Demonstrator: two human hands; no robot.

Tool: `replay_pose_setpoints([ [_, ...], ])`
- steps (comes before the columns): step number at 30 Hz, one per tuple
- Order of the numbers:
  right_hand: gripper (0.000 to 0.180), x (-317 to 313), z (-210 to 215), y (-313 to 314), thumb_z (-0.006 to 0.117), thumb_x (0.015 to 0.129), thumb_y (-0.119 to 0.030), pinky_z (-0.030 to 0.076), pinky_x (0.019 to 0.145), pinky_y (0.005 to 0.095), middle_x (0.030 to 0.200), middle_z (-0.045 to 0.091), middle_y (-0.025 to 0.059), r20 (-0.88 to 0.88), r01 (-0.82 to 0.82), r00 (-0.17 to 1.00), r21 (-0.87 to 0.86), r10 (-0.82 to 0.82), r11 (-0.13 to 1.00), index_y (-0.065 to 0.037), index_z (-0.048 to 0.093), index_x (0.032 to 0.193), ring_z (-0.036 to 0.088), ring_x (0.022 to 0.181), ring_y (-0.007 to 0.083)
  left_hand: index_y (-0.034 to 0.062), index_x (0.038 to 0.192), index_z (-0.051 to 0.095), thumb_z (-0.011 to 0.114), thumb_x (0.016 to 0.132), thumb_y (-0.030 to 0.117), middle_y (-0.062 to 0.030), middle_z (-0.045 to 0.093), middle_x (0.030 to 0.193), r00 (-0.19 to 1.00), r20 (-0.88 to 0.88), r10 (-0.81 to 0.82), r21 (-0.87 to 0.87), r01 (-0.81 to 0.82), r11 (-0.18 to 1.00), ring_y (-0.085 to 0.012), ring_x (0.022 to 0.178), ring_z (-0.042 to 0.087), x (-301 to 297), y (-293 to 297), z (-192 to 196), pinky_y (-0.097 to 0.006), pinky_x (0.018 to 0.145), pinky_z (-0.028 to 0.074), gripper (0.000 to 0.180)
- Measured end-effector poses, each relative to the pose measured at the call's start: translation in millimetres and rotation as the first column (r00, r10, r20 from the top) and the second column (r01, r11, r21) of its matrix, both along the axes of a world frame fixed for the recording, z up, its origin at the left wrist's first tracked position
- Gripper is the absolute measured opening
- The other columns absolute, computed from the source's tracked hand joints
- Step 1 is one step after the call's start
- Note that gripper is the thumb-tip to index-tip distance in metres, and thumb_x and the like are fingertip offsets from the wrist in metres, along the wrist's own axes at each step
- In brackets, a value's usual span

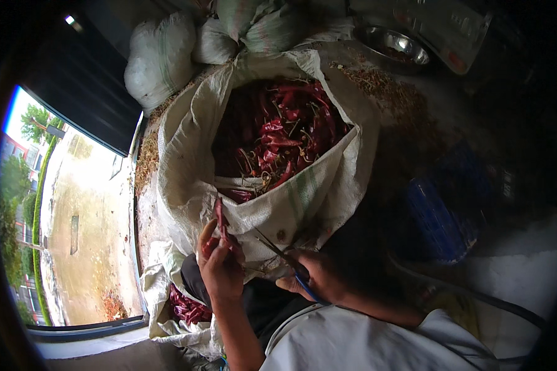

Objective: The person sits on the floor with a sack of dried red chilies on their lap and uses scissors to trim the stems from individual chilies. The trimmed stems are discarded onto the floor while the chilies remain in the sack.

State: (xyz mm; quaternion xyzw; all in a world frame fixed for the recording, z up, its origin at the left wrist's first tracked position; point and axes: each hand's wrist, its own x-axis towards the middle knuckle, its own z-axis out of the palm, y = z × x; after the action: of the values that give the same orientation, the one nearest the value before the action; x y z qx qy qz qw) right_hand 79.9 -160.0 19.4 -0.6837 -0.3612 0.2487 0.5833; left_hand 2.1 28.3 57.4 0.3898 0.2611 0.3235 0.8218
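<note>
Red chillies [220, 213] sit in the grip of the left hand [221, 269], its fingers closed around them, one long pod standing up past the thumb toward the big sack. Just to its right, the right hand [319, 275] is wrapped around a pair of scissors [286, 256] with a blue handle, the blades pointing up and left toward the held pods, apart from them.

Directly beyond both hands stands a large white woven sack [185, 142], mouth wide open, with a chilli heap [281, 139] inside, many stems showing. Nearer the body, left of the left forearm, a smaller sack [159, 263] holds more dark red pods [189, 308]. Well beyond the hands are stuffed sacks [159, 62]; far off to their right lies a steel bowl [387, 42], and a blue crate [436, 216] stands right of the right hand.
</note>
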Motion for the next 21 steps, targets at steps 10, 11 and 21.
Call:
replay_pose_setpoints([
  [10,0.037,13,17,15,0.074,0.085,-0.027,0.052,0.071,0.0427,0.091,0.065,0.0166,0.195,-0.068,0.978,-0.041,0.075,0.997,-0.005,0.061,0.111,0.066,0.082,0.0368,-0.0034,0.12,0.058,0.063,0.085,0.006,-0.01,0.067,0.087,0.973,-0.142,-0.183,-0.037,0.179,0.983,-0.0119,0.052,0.056,-26,-35,-9,-0.02,0.041,0.042,0.036],
  [11,0.035,14,18,17,0.073,0.086,-0.028,0.052,0.071,0.0417,0.089,0.066,0.0164,0.132,-0.113,0.985,-0.017,0.114,0.993,-0.004,0.062,0.109,0.066,0.082,0.036,-0.0032,0.12,0.058,0.065,0.085,0.007,-0.0101,0.068,0.088,0.975,-0.111,-0.192,-0.064,0.186,0.98,-0.0117,0.052,0.056,-26,-35,-7,-0.02,0.041,0.042,0.037],
  [21,0.035,8,-4,18,0.071,0.091,-0.033,0.051,0.074,0.0342,0.085,0.068,0.0104,-0.306,-0.304,0.9,0.069,0.31,0.95,-0.003,0.063,0.106,0.065,0.078,0.0205,-0.0006,0.112,0.063,0.071,0.083,0.005,-0.0052,0.066,0.085,0.92,-0.339,-0.194,0.218,0.278,0.935,-0.0072,0.053,0.051,-38,-33,-15,-0.02,0.044,0.038,0.031],
])
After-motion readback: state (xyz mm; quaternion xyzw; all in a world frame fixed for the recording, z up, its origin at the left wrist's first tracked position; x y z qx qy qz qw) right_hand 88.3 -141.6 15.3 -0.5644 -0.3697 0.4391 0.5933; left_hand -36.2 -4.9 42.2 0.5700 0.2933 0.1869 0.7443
